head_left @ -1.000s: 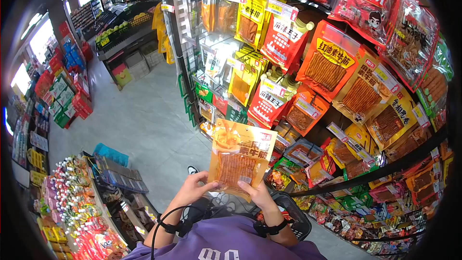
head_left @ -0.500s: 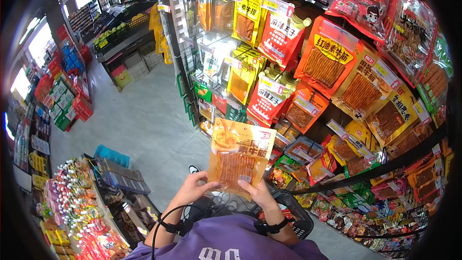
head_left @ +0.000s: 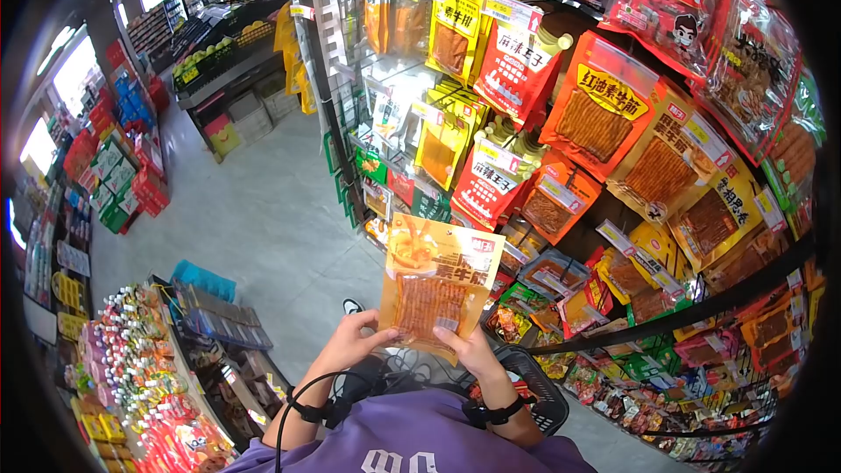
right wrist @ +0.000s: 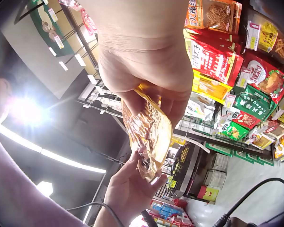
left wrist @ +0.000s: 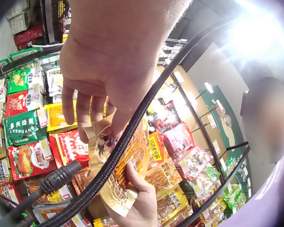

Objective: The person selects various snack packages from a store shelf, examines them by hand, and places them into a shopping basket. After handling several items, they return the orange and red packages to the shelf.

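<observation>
In the head view a tan snack bag (head_left: 438, 285), with a clear window over reddish-brown strips, is held upright before the chest, front toward me. My left hand (head_left: 355, 339) pinches its lower left edge, thumb in front. The right hand (head_left: 474, 356) grips the lower right corner, its thumb pressed on the window by a small white label. From the left wrist view, the left hand's (left wrist: 106, 61) fingers reach behind the bag (left wrist: 132, 153). In the right wrist view the right hand (right wrist: 146, 66) folds round the shiny bag (right wrist: 149, 135), which bows slightly.
Hanging snack bags fill the rack at right, among them an orange bag (head_left: 597, 109) and a red bag (head_left: 515, 74). A dark shopping basket (head_left: 545, 394) is low beside the right forearm. Grey floor (head_left: 263, 201) runs ahead; a candy shelf (head_left: 144, 368) stands at lower left.
The bag and both hands stay in nearly the same place, with the same grip. The view shifts slightly, and the bag tilts a little.
</observation>
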A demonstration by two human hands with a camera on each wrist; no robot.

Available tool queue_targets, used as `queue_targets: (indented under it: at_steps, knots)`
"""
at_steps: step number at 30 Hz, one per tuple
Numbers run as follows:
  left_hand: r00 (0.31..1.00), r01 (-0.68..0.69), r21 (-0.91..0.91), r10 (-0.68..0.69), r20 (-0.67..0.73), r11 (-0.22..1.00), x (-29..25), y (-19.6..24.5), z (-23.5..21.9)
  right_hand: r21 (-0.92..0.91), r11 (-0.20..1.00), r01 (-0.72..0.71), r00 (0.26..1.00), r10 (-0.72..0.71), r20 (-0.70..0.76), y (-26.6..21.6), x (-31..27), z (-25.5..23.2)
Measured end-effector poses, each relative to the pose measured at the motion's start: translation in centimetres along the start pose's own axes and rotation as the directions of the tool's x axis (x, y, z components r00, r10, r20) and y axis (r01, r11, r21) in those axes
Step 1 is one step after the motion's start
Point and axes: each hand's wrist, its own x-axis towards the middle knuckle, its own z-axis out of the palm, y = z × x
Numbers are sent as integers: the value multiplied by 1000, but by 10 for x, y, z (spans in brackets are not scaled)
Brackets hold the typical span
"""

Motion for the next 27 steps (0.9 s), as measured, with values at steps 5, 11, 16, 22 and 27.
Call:
queue_targets:
  at_steps: [5,11,16,22,27]
  knots:
    - [999,6,-81,-9,-31,997,-1,0,5,21,999,-46,999,46,8,-1,0,-1]
    - [972,226,-265,-198,129,937,-7,11,2,-6,993,-114,991,115,70,1,-1,-2]
    - [987,162,-332,-159,37,929,-5,3,2,76,981,-180,971,189,-144,-7,6,-4]
    - [985,31,-238,-70,-157,971,-1,-12,-3,84,981,-176,984,176,10,-27,9,-30]
    - [978,-193,9,193,-76,981,5,9,8,26,994,-109,924,91,371,-27,11,-2]
